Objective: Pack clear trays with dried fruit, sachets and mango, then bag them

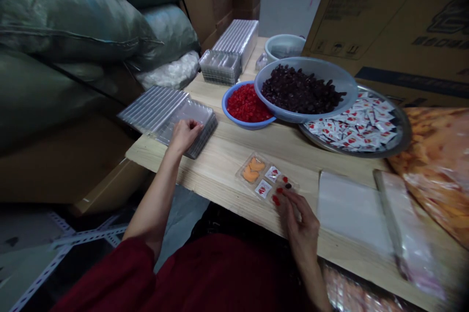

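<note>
1. The stack of clear, thin-walled plastic trays (205, 136) sits at the wooden table's (220, 177) left edge. Each tray should be light, springy and slick, and may cling to its neighbour; an outer rim looks the best place to take hold.
2. The left hand (186, 135) is over this stack, its forearm reaching up from below, the fingers curled in towards the thumb. Whether they pinch a rim or are closed on nothing, I cannot tell.
3. The clear plastic compartment tray (268, 182) lies flat near the table's front edge, holding orange wavy pieces (251, 173), small white printed packets (263, 188), red pieces (276, 200) and a dark piece (288, 186). It is probably light and flexible, best held by opposite rims and kept level, as loose pieces could slide.
4. The right hand (305, 221) comes from the lower right, fingers bent, fingertips at the tray's right compartments beside the red pieces. I cannot tell whether they grip one.
</note>
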`<state>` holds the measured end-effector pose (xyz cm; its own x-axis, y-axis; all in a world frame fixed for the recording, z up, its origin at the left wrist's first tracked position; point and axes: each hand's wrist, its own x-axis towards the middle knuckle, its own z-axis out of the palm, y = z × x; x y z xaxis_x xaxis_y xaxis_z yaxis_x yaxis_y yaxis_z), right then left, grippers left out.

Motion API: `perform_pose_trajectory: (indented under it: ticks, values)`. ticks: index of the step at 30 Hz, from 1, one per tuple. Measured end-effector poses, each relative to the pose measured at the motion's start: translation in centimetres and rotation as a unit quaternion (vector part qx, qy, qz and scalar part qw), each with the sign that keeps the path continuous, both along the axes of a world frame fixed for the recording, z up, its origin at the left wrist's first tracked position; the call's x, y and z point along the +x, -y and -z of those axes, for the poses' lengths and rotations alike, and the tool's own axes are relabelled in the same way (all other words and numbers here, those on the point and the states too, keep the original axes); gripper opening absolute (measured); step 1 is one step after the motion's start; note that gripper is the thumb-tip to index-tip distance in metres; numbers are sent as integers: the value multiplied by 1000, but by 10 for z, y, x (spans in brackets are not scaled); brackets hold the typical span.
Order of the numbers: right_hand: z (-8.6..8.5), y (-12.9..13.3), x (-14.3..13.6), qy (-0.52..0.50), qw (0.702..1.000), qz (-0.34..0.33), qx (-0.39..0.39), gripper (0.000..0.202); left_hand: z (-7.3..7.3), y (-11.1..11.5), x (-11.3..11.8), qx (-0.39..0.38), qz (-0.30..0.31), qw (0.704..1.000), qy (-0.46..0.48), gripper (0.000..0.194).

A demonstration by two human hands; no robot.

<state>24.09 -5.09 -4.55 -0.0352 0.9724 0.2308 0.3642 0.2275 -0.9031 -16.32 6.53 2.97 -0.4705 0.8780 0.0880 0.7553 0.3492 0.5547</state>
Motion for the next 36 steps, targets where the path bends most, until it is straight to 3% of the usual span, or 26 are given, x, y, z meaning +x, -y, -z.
perform_pose_trajectory:
  ticks: [9,17,20,22,25,28,30,32,34,36]
  values:
    - [-3,0,-1,-8,1000,-10,2,25,0,1,8,-28,-9,999,-46,28]
    - [1,0,-3,-11,1000,-12,-3,26,-5,-4,26,-88,-24,983,-161,23]
    - [2,1,-3,-18,1000,-7,-11,26,-14,2,22,-48,5,986,-161,20]
    - [-1,2,-3,-30,999,-1,-18,26,-28,14,23,33,21,988,-151,19]
    - [-13,2,-11,-89,994,31,-59,25,-54,41,42,173,35,983,-60,18]
    - [-28,-1,-35,-202,966,26,-160,28,-66,68,85,227,98,956,159,20]
    - [-38,-5,-58,-298,922,-37,-244,37,-59,83,121,238,148,912,300,19]
    - [-43,-10,-78,-399,855,-105,-314,48,-45,96,154,238,181,860,414,19]
    - [-44,-17,-88,-466,805,-123,-346,50,-28,106,177,212,185,820,498,19]
    - [-42,-23,-84,-480,806,-81,-336,48,-16,112,188,174,167,805,542,21]
